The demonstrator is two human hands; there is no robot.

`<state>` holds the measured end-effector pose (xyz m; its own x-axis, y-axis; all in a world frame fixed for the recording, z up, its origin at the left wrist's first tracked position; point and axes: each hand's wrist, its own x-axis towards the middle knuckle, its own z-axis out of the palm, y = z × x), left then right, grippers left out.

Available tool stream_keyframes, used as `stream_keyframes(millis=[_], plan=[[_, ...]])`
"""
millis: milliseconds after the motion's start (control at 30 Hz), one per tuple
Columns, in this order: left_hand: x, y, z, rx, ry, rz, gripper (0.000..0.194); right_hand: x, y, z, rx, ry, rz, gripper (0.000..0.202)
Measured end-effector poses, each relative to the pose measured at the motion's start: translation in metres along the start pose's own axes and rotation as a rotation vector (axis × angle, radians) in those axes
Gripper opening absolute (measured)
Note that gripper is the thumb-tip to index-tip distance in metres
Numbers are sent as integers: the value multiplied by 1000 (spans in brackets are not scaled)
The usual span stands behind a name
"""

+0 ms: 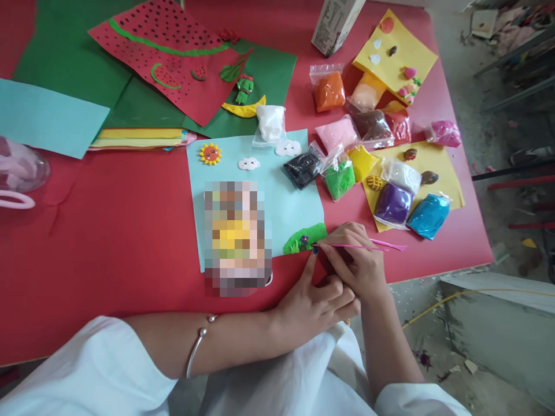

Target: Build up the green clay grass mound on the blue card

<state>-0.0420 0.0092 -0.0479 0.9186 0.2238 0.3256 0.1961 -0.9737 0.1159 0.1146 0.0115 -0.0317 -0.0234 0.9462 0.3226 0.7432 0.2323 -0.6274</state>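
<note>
My right hand (358, 260) is closed on a thin pink clay modelling tool (347, 247), its tip beside a green clay patch (295, 240) with small purple flowers. That patch sits at the lower right corner of a light blue sheet (295, 199). Against the right hand rests my left hand (321, 303), index finger stretched toward the tool's tip and the other fingers curled. A tiny dark blue clay bit (315, 250) shows at that fingertip. A second pink tool (394, 247) sticks out past the right hand; whether it is held is hidden.
On the blue sheet are a clay sun (210, 153), clay clouds (248, 163) and a blurred-out phone-like object (236, 237). Several clay bags (340, 179) cluster at the right. A watermelon-patterned red sheet (173, 52), a carton (336, 26) and a jar (21, 167) stand farther off.
</note>
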Motion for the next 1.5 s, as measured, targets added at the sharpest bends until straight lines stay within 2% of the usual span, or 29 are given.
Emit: stream_keyframes(millis=[300, 900, 1133, 1333, 1500], plan=[[0, 0, 1, -15, -8, 0, 24, 0, 0, 0, 0, 28, -1, 18], [-1, -1, 0, -12, -29, 17, 25, 0, 0, 1, -21, 4, -23, 19], [-1, -1, -2, 12, -72, 38, 29, 0, 1, 1, -32, 16, -6, 16], [0, 0, 1, -17, -24, 12, 24, 0, 1, 1, -57, 38, -15, 18], [-1, -1, 2, -10, -48, 32, 27, 0, 1, 2, -57, 25, 1, 17]])
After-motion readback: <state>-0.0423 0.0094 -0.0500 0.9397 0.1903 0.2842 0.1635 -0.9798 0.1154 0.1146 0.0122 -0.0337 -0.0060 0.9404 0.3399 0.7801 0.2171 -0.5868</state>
